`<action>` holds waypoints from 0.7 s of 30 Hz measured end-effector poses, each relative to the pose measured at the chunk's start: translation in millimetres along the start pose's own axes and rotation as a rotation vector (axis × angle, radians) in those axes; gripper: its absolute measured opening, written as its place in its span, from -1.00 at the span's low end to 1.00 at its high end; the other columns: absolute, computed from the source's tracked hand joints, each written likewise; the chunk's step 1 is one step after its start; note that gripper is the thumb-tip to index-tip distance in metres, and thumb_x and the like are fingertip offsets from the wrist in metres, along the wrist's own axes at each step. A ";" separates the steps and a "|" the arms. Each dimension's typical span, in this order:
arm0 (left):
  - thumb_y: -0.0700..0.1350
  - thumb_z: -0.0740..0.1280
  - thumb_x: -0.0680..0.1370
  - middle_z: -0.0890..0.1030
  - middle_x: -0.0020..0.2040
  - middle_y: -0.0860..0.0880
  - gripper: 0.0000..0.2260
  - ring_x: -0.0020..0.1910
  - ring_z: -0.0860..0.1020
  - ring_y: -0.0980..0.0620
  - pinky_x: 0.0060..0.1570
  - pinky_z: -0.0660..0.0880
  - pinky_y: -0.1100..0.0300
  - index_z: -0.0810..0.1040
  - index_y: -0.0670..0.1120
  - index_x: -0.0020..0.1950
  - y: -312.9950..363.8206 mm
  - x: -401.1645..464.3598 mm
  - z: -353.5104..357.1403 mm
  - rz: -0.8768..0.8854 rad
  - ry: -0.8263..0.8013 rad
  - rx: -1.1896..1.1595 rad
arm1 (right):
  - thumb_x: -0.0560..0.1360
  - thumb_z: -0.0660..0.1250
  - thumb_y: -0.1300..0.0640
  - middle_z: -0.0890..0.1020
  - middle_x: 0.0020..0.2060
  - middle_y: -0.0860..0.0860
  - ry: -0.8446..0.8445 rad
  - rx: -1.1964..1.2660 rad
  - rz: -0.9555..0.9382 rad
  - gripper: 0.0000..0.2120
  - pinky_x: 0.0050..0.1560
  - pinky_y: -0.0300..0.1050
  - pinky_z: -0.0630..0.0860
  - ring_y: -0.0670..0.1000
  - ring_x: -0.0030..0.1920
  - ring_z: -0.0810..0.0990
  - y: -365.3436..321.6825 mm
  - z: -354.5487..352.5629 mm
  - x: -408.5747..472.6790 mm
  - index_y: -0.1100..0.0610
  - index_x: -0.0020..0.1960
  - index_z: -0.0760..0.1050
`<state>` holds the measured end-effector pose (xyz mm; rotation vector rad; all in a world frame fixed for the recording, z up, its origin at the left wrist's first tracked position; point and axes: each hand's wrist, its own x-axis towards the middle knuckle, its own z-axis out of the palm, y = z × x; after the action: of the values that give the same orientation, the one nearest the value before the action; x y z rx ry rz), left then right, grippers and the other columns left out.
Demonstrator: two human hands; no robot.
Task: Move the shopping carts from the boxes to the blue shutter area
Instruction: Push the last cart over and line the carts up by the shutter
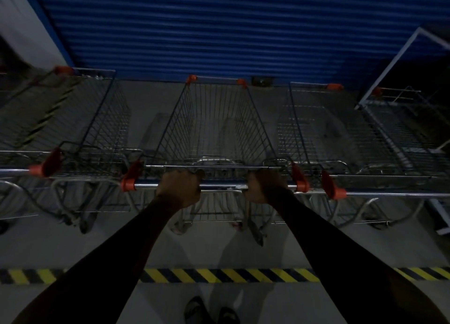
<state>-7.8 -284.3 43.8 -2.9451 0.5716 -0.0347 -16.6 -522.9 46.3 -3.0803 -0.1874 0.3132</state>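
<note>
Both sets of fingers are curled tight round the handle bar (222, 187), left hand (179, 188) and right hand (261, 187) apart on it. The middle cart (214, 129) points nose-first at the blue shutter (194, 31), slotted between a cart on the left (80, 119) and another on the right (341, 129). Hazard tape (219, 275) runs across the floor behind it, pretty dim in here

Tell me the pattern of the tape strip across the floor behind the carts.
Diagonal yellow and black stripes on the floor tape, seen in the head view.

Shiny wire-metal cart (214, 129), orange plastic corner caps (128, 183), ribbed blue metal shutter (194, 31).
</note>
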 end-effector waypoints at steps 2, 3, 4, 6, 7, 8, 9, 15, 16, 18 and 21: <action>0.06 0.27 0.45 0.66 0.03 -0.07 -0.65 0.01 0.63 -0.19 -0.05 0.51 0.02 0.47 0.03 0.22 1.3 -0.4 0.2 -0.002 -0.010 0.002 | 0.39 0.34 -0.15 0.66 -0.01 0.12 0.015 -0.006 0.005 -0.62 -0.06 -0.03 0.54 0.17 -0.01 0.64 0.4 -0.6 -2.2 0.08 0.07 0.60; 0.06 0.27 0.45 0.65 0.04 -0.07 -0.64 0.02 0.63 -0.19 -0.05 0.51 0.03 0.46 0.03 0.23 1.6 -0.5 0.6 -0.001 -0.019 0.010 | 0.40 0.34 -0.15 0.66 -0.01 0.12 0.020 -0.005 0.001 -0.63 -0.06 -0.03 0.53 0.17 -0.01 0.64 -0.1 -0.3 -3.3 0.09 0.07 0.60; 0.06 0.27 0.45 0.65 0.05 -0.07 -0.64 0.03 0.63 -0.19 -0.05 0.51 0.03 0.46 0.03 0.23 1.7 -0.4 0.6 -0.001 -0.026 0.023 | 0.41 0.34 -0.14 0.66 -0.02 0.12 0.024 0.000 0.001 -0.63 -0.07 -0.04 0.53 0.16 -0.01 0.64 -0.7 -0.7 -5.0 0.09 0.06 0.60; 0.08 0.28 0.45 0.65 0.05 -0.07 -0.63 0.03 0.63 -0.19 -0.05 0.53 0.01 0.46 0.02 0.23 1.4 -0.3 0.7 -0.001 -0.035 0.039 | 0.41 0.35 -0.13 0.67 -0.05 0.11 0.023 0.025 0.006 -0.64 -0.08 -0.02 0.54 0.15 -0.03 0.64 -1.3 0.1 -6.3 0.11 0.04 0.59; 0.08 0.28 0.45 0.66 0.05 -0.07 -0.64 0.03 0.63 -0.19 -0.05 0.54 0.00 0.47 0.03 0.22 1.1 -0.5 0.4 -0.001 -0.037 0.040 | 0.41 0.34 -0.13 0.67 -0.06 0.10 0.014 0.041 0.005 -0.65 -0.08 -0.03 0.56 0.14 -0.04 0.65 -0.6 0.5 -6.0 0.11 0.03 0.60; 0.09 0.28 0.45 0.66 0.05 -0.06 -0.64 0.03 0.63 -0.19 -0.05 0.54 0.00 0.47 0.03 0.22 0.9 -0.7 0.5 -0.002 -0.039 0.042 | 0.41 0.34 -0.13 0.66 -0.07 0.08 0.002 0.053 0.005 -0.66 -0.08 -0.05 0.56 0.12 -0.04 0.64 -0.2 1.2 -6.1 0.10 0.03 0.59; 0.10 0.28 0.45 0.66 0.05 -0.06 -0.64 0.03 0.63 -0.19 -0.05 0.54 0.01 0.47 0.04 0.22 1.1 -1.2 0.4 -0.004 -0.038 0.044 | 0.42 0.34 -0.12 0.66 -0.06 0.08 -0.006 0.059 -0.001 -0.66 -0.09 -0.09 0.54 0.11 -0.04 0.64 0.1 1.9 -6.2 0.10 0.04 0.59; 0.09 0.27 0.47 0.65 0.07 -0.06 -0.65 0.05 0.61 -0.21 -0.04 0.53 -0.01 0.46 0.03 0.22 4.1 -3.3 -1.3 -0.006 -0.057 0.026 | 0.39 0.35 -0.14 0.65 -0.06 0.07 -0.004 0.065 0.007 -0.65 -0.05 -0.02 0.57 0.13 -0.04 0.63 1.3 3.4 -8.5 0.08 0.03 0.58; 0.09 0.26 0.46 0.65 0.06 -0.06 -0.66 0.04 0.62 -0.21 -0.04 0.53 -0.01 0.46 0.03 0.21 4.4 -4.0 -1.3 -0.004 -0.060 0.024 | 0.38 0.35 -0.15 0.65 -0.06 0.07 0.001 0.066 0.004 -0.64 -0.05 0.00 0.58 0.14 -0.05 0.64 1.6 3.6 -9.4 0.07 0.04 0.58; 0.08 0.25 0.46 0.65 0.04 -0.07 -0.66 0.02 0.62 -0.21 -0.05 0.53 -0.02 0.46 0.03 0.20 5.1 -5.7 -0.7 0.001 -0.058 0.031 | 0.37 0.34 -0.15 0.65 -0.05 0.08 0.019 0.045 0.001 -0.63 -0.04 0.01 0.58 0.15 -0.04 0.63 3.9 5.7 -10.8 0.07 0.05 0.57; 0.07 0.25 0.47 0.65 0.03 -0.08 -0.66 0.01 0.62 -0.21 -0.06 0.52 0.00 0.44 0.03 0.22 6.8 -7.4 0.6 0.006 -0.045 0.036 | 0.38 0.33 -0.15 0.64 -0.01 0.10 0.038 0.000 -0.005 -0.61 -0.02 0.04 0.55 0.18 -0.01 0.62 5.1 7.4 -13.1 0.08 0.08 0.55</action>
<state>-17.2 -287.7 42.3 -2.9016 0.5670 0.0222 -30.3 -529.4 41.3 -3.0823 -0.1931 0.2537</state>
